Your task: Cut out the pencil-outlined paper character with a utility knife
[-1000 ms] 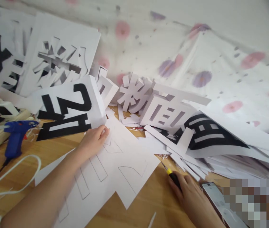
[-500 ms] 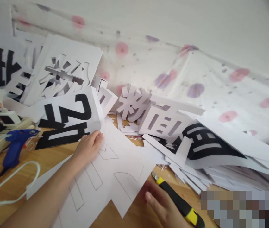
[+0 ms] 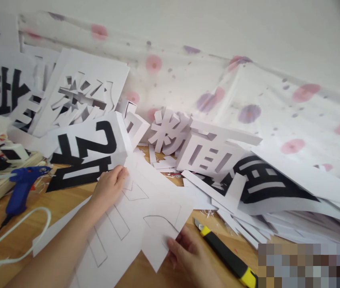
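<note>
The flat white pencil-lined paper sheet (image 3: pixel 132 230), likely light and creasable, suits edge holds, the right hand (image 3: pixel 189 252) pinching 1 edge, the left hand (image 3: pixel 110 186) bunched, its grip indeterminable.

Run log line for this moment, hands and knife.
left hand: on outlined paper | right hand: pinching paper edge | utility knife: on table, blade showing, not held

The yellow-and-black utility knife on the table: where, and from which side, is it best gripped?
Probably around the middle of its black handle, from the near right: the yellow butt end slants toward the person, while the metal blade points away.
</note>
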Tool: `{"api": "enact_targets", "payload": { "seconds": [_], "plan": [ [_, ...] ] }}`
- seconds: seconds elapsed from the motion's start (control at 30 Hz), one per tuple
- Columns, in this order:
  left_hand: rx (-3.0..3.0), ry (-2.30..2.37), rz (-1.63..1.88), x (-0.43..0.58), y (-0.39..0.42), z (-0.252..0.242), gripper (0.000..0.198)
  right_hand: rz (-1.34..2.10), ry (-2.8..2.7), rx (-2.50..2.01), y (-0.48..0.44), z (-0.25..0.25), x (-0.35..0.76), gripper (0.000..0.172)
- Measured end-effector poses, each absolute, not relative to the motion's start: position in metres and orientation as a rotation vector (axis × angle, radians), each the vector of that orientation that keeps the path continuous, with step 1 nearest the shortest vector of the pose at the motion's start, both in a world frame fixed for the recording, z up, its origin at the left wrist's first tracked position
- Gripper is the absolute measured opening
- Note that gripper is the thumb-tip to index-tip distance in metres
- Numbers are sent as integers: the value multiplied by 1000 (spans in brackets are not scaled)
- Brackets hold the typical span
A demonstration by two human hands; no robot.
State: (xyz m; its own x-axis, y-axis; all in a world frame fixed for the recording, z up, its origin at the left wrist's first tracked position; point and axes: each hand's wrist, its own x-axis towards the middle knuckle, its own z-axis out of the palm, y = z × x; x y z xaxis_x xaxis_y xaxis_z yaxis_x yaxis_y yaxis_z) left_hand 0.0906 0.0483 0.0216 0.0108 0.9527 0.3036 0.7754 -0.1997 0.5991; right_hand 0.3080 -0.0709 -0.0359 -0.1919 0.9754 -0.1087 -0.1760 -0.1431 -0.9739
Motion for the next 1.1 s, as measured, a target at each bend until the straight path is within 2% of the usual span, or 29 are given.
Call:
{"api": "enact_targets", "payload": {
  "seconds": [0.13, 0.3, 0.5, 0.73, 0.97, 1.1],
  "plan": [
    [2004, 1753, 1023, 91, 49, 18, 32, 1511, -1121, -1126, -72, -45, 309, 40],
    [1988, 1721, 1047, 91, 48, 17, 32, 1388, -1167, -1212, -74, -53, 310, 33],
    [2000, 1757, 1017, 93, 47, 21, 33, 1410, -1176, -1307, -71, -48, 307, 41],
    [2032, 1758, 1031, 94, 45, 21, 25, 1508, -1181, -1236, -72, -18, 305, 33],
    [2035, 1734, 1042, 94, 45, 22, 28, 1458, -1233, -1266, -75, -16, 305, 30],
    [2016, 1739, 1055, 92, 46, 22, 27, 1427, -1298, -1288, -74, -18, 312, 20]
  ]
}}
